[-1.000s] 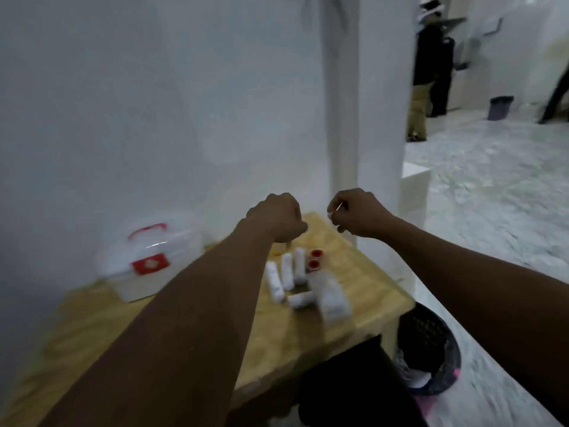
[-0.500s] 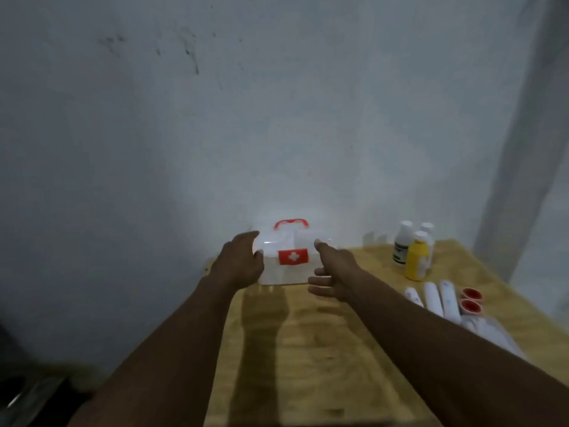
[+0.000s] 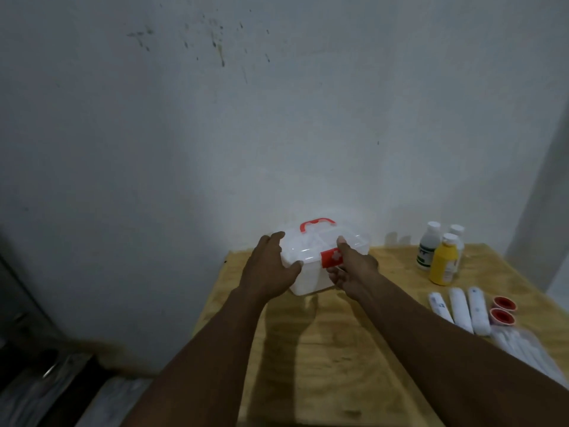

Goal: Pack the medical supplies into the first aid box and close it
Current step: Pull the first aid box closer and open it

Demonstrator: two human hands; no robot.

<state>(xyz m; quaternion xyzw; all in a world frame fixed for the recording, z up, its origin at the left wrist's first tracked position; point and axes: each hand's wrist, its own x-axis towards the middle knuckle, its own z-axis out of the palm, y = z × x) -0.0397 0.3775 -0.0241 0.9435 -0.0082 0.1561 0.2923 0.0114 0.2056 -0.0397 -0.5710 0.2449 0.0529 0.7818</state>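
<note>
A white first aid box (image 3: 311,251) with a red handle and a red cross latch stands closed at the back left of the wooden table (image 3: 323,349), against the wall. My left hand (image 3: 271,269) grips its left end, thumb on the front and fingers over the lid. My right hand (image 3: 351,268) holds the front at the red latch. To the right stand a yellow bottle (image 3: 443,261) and two white bottles (image 3: 428,249). Three white bandage rolls (image 3: 460,309), two red tape rolls (image 3: 502,309) and white packets (image 3: 520,346) lie near the right edge.
A grey wall rises directly behind the table. The table's left edge drops to a dark floor with a dim object at the lower left. Bare wood lies between the box and me.
My view swung left from the supplies to the box. Both hands came off the bandage area, reached the box and now clasp it, drawing it slightly nearer.
</note>
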